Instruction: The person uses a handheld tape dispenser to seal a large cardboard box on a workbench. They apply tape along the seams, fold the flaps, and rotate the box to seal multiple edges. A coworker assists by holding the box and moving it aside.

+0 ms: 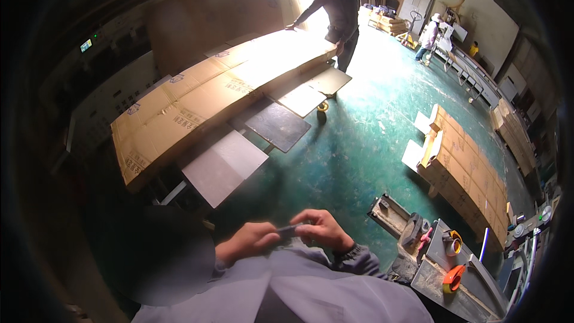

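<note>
A small dark object (pixel 286 232), too blurred to name, is held between my two hands close to my chest. My left hand (pixel 251 238) grips its left end. The thumb and fingers of my right hand (pixel 323 229) pinch its right end. Ahead and to the left, a long, flat cardboard package (pixel 193 107) with printed writing lies on a support with several flat boards (pixel 278 125) sticking out along its near side. A co-worker (pixel 343 13) stands at its far end with both hands on the cardboard.
On the right, a bench (pixel 439 273) holds an orange tape dispenser (pixel 454 279), another tape dispenser (pixel 454 243) and sawdust. Cardboard packages (pixel 466 170) lie beyond it. Farther off are a yellow pallet jack (pixel 409 40), another person (pixel 429 38) and a long machine (pixel 471 72). The floor is green.
</note>
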`<state>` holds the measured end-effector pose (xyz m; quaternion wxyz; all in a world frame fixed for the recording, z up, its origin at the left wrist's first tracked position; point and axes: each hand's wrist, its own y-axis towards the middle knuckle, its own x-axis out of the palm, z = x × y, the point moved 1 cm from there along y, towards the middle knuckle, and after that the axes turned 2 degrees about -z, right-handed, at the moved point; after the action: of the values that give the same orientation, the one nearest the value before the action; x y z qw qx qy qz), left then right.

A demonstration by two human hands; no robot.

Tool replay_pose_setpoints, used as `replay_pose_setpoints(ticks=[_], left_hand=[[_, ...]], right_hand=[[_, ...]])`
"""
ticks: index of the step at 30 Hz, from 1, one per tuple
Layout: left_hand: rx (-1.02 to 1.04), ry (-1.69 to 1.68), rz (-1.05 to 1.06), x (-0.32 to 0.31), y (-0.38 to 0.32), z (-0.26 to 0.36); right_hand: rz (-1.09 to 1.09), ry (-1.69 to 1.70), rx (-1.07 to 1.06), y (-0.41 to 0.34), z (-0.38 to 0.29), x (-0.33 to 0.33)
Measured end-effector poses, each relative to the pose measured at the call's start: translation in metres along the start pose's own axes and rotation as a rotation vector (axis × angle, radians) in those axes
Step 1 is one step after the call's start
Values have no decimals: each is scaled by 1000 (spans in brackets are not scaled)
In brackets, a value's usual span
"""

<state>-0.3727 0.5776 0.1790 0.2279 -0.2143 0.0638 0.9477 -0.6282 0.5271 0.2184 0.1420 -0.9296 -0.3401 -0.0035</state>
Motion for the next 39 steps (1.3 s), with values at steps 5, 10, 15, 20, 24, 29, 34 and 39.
replay_pose_setpoints(ticks=[5, 10, 15, 20, 24, 29, 34, 39], left_hand=[[-66, -101, 150, -11, -1, -1], [-116, 4, 150, -24, 10, 4], [-106, 33, 266, -44, -7, -10], [-320, -357, 798, -118, -62, -63], [-289, 176, 1152, -207, -31, -140], [-332, 292, 1257, -321, 24, -237], [-700, 319, 1296, -416, 37, -359], [-833, 578, 1325, -459, 27, -472]], right_hand=[[-37, 122, -242, 60, 4, 17], [-45, 323, -81, 90, 28, 15], [190, 69, -280, 116, 16, -32], [379, 858, -216, 151, 6, -161], [528, 402, -277, 243, 32, -132], [212, 3, -221, 323, 2, -53], [64, 29, -5, 390, -44, -22], [-19, -151, -73, 508, -61, -15]])
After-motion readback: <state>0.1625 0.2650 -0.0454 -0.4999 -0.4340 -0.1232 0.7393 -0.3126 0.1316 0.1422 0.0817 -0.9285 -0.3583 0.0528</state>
